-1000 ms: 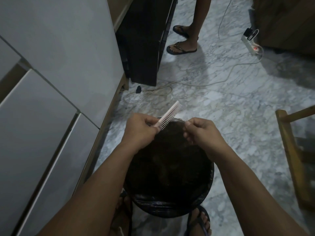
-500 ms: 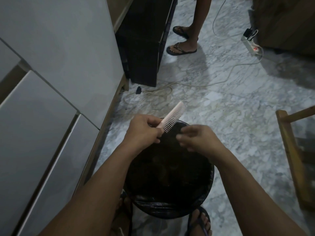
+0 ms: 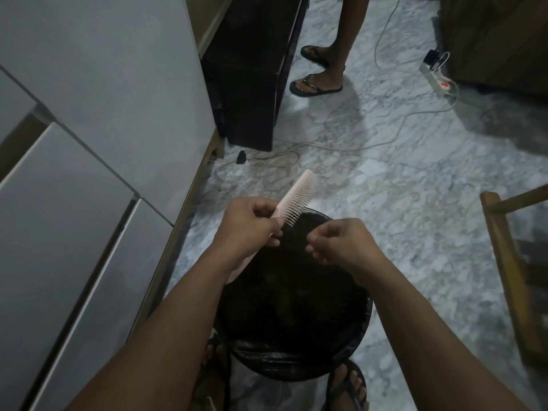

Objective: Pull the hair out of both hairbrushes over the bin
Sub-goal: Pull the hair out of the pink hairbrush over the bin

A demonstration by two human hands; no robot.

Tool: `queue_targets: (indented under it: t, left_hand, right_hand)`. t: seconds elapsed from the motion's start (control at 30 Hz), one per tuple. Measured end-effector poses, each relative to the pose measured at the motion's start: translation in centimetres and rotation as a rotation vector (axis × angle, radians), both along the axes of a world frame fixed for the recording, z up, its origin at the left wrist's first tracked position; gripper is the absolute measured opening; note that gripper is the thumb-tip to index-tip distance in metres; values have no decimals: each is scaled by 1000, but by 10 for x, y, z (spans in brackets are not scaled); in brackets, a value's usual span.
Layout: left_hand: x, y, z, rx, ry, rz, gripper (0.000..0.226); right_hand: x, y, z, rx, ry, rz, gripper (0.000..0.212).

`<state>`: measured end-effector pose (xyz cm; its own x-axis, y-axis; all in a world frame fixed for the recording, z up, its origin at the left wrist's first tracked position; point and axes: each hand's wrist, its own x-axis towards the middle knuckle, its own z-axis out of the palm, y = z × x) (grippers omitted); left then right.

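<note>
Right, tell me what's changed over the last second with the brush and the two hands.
The right hand came off the bristles, moving down and toward the person over the bin, fingertips pinched; any hair between them is too fine to see. The pink hairbrush tipped up slightly. The left hand grips the brush's handle as before, and the bin has not moved.
</note>
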<state>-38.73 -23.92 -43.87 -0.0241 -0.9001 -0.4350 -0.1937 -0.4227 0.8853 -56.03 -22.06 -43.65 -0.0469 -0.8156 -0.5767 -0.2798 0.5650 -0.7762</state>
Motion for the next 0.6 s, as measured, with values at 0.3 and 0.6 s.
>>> queue_targets:
  t: [0.3, 0.6]
  left_hand:
    - [-2, 1, -4, 18, 14, -128, 15]
    - [4, -1, -2, 74, -80, -71, 7]
  right_hand:
    - [16, 2, -7, -164, 78, 101, 24]
    - [-5, -5, -15, -217, 410, 0, 10]
